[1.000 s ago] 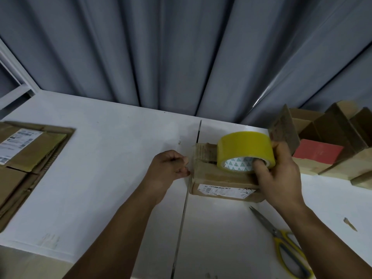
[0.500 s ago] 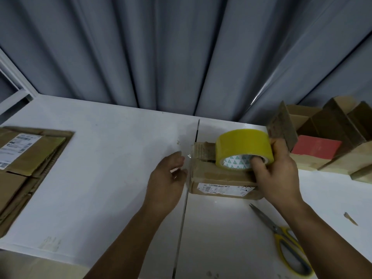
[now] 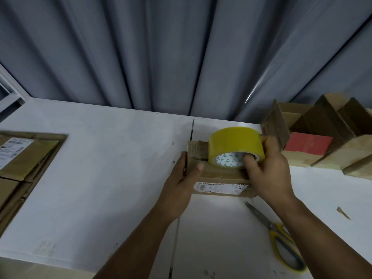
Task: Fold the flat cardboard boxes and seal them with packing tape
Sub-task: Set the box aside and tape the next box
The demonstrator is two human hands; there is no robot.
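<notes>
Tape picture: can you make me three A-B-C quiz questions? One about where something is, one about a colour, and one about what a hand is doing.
1. Where are the scissors?
A) lying on the table
B) hanging on the curtain
C) on the flat cardboard stack

2. What colour is the tape roll?
A) red
B) yellow
C) blue

3. What is the right hand doing?
A) lying flat on the table
B) holding the scissors
C) gripping the tape roll

Answers:
1 A, the scissors lie on the white table, with no hand touching them.
2 B, the roll's outer band is plainly yellow.
3 C, the hand's fingers wrap the roll, with one tucked into its core.
</notes>
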